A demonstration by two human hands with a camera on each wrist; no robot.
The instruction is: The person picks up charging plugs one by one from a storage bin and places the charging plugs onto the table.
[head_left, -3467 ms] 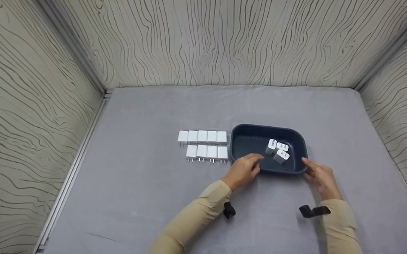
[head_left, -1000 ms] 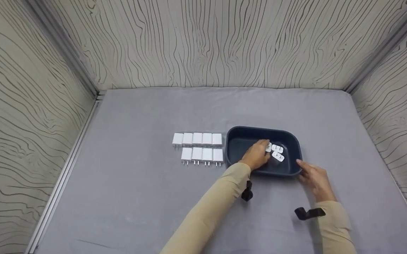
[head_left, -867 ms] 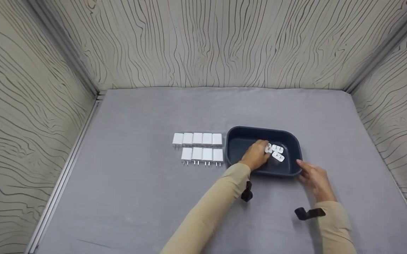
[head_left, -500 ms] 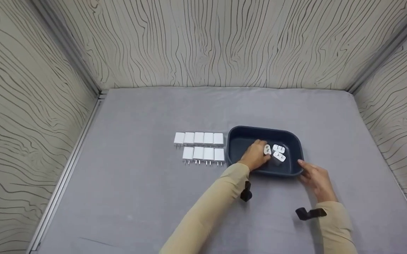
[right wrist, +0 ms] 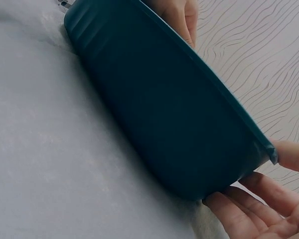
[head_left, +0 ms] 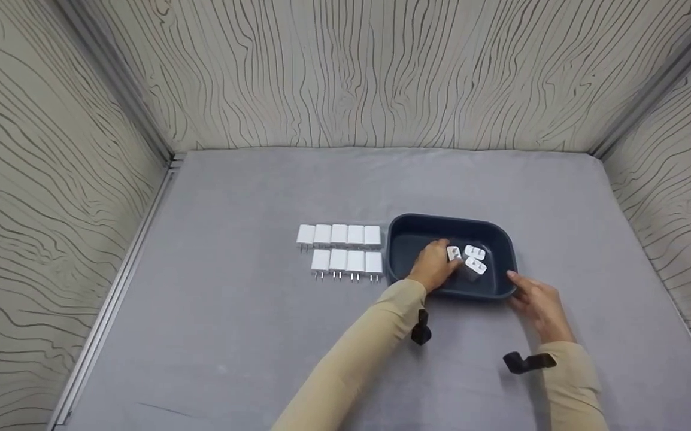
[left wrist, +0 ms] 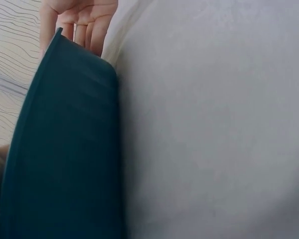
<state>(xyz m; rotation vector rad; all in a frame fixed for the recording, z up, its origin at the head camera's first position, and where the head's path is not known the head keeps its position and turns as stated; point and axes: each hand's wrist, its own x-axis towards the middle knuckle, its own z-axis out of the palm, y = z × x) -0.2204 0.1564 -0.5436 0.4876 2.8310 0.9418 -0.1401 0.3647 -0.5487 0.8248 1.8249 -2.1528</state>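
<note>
Inside the dark blue rectangular bin (head_left: 408, 245), my left hand (head_left: 432, 265) holds a white charger plug (head_left: 453, 253) between thumb and fingers, prongs up. Just right of it two more white charger plugs (head_left: 475, 266) stand close together, prongs also up. At the bin's near right corner is my right hand (head_left: 542, 305), its thumb at the rim. The right wrist view has the fingers (right wrist: 229, 211) of that hand under the corner, against the outer wall. Both wrist views show mostly the bin's outer side (left wrist: 65, 149), which hides the plugs.
Left of the bin, white charger plugs lie flat in two tight rows: a back row (head_left: 339, 234) and a front row (head_left: 347, 261), prongs towards me. The front row's right end is close to the bin. Grey cloth (head_left: 232, 335) covers the table; wood-patterned walls (head_left: 345, 72) enclose it.
My left hand has gone from the bin's near rim to inside it and taken hold of the leftmost plug, shifting it slightly left. The right hand has stayed at the corner.
</note>
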